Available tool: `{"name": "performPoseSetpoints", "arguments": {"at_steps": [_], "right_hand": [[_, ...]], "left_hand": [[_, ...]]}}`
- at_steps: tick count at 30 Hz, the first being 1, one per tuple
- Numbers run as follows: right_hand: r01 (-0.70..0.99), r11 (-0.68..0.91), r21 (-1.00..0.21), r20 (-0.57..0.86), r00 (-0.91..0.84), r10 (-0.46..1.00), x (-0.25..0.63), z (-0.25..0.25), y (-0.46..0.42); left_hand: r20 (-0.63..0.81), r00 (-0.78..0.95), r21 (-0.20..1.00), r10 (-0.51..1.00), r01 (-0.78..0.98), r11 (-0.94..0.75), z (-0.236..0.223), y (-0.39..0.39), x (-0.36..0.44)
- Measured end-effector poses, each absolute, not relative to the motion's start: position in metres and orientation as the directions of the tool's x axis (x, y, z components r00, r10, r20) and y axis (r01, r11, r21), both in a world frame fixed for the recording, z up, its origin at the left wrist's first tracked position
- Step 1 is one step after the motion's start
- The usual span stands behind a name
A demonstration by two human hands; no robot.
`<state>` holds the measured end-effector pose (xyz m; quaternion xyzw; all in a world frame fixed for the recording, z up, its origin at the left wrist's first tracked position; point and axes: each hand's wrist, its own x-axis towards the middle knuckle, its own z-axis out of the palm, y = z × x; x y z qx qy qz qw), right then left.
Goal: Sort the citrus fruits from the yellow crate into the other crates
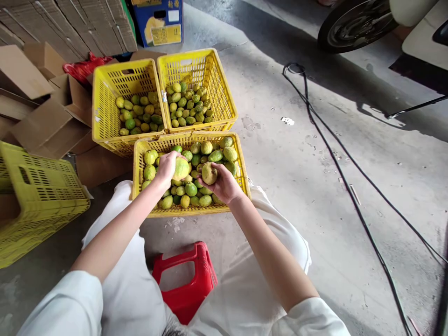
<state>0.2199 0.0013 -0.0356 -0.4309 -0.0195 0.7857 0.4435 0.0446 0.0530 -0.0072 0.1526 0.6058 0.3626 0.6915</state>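
My left hand is closed around a yellow-green lemon. In my right hand sits a duller, brownish-yellow lemon, gripped between thumb and fingers. Both hands are above the near yellow crate, which holds many green and yellow lemons. Behind it, side by side, stand a back-left yellow crate and a back-right yellow crate, each with a layer of similar fruit on its bottom.
A red plastic stool is between my legs. Another yellow crate lies tilted at left, near open cardboard boxes. A blue carton stands behind. Black cables cross the concrete floor at right, near a vehicle wheel.
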Motion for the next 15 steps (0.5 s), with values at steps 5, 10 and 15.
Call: {"name": "performPoseSetpoints", "arguments": {"at_steps": [5,10,15], "right_hand": [[-0.640,-0.622,-0.450,-0.683,-0.202,0.702,0.222,-0.043,0.001],[-0.664,-0.591,-0.458,-0.686,-0.160,0.710,0.223,-0.040,0.002],[-0.723,-0.572,-0.387,-0.674,-0.202,0.711,0.221,-0.037,0.008]], "left_hand": [[-0.766,-0.122,0.641,0.632,-0.231,0.732,-0.012,0.060,0.027],[-0.844,-0.091,0.524,0.529,-0.353,0.775,-0.003,0.062,0.013],[-0.824,-0.061,0.533,0.563,-0.417,0.736,0.003,0.057,0.009]]}}
